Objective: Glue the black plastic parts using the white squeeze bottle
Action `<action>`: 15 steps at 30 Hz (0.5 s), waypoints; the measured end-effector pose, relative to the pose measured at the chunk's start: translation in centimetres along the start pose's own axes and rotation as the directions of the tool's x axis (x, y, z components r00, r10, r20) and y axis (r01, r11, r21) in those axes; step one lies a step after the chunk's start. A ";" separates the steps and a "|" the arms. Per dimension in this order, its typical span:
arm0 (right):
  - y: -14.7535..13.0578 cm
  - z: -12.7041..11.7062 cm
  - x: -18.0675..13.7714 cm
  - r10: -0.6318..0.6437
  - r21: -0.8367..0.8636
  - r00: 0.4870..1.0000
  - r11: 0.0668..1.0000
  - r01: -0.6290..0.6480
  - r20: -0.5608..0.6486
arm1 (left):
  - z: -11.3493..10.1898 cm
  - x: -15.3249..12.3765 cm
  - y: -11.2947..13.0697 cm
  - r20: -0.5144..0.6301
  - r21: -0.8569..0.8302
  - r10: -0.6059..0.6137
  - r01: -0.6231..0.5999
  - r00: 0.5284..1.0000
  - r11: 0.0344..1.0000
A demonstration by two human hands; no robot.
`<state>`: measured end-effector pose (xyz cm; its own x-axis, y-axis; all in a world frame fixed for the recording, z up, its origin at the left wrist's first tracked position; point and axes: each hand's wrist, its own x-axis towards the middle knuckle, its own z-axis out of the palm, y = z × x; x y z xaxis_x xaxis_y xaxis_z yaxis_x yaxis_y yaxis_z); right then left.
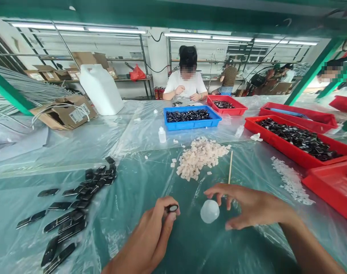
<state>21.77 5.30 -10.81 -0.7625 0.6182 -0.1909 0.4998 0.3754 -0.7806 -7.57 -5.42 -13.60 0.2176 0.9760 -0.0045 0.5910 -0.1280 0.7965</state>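
The small black piece (172,208) sits low in the middle of the view, pinched at the fingertips of the left hand (153,236), whose fingers are closed tight around it above the table; just to its right a small translucent round cap (209,211) rests on the clear plastic sheet (139,182) covering the green table; the right hand (247,207) hovers over that cap with its fingers spread and loose, gripping nothing; whether a fingertip touches the cap I cannot tell. Beyond the right hand a thin wooden stick (230,172) lies on the sheet, and beside it is a heap of small whitish pieces (200,156); a second scatter of white bits (290,179) lies further right, near the red trays (278,142) filled with black parts. To the left, rows of black pieces (76,205) lie spread on the sheet. Further back stand a small dropper bottle (162,135) and a blue tray (192,123) of black parts; behind them a co-worker (187,83) in a white shirt sits across the table; at the far left are a white jug (100,89) and an open cardboard box (63,112).
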 end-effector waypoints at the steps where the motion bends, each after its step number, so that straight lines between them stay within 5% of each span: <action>1: -0.2 0.3 0.3 -0.020 0.040 1.000 0.999 0.019 0.018 | 0.0 -0.1 0.1 -0.011 -0.016 -0.006 0.006 1.000 1.000; 11: -3.1 4.4 2.0 -0.117 0.287 0.982 0.945 0.155 -0.146 | 1.0 -0.3 -0.7 -0.175 -0.028 0.146 -0.154 0.974 0.988; 15: -3.2 4.7 1.6 -0.163 0.147 0.932 0.964 0.220 -0.323 | 0.9 -0.1 -0.7 -0.186 -0.034 0.221 -0.231 0.957 0.972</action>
<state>17.03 1.86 -11.45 -0.6596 0.7381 0.1420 0.2538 0.3965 -0.8823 -7.31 -5.53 -14.64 0.1943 0.9389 0.2843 0.4983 -0.3441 0.7958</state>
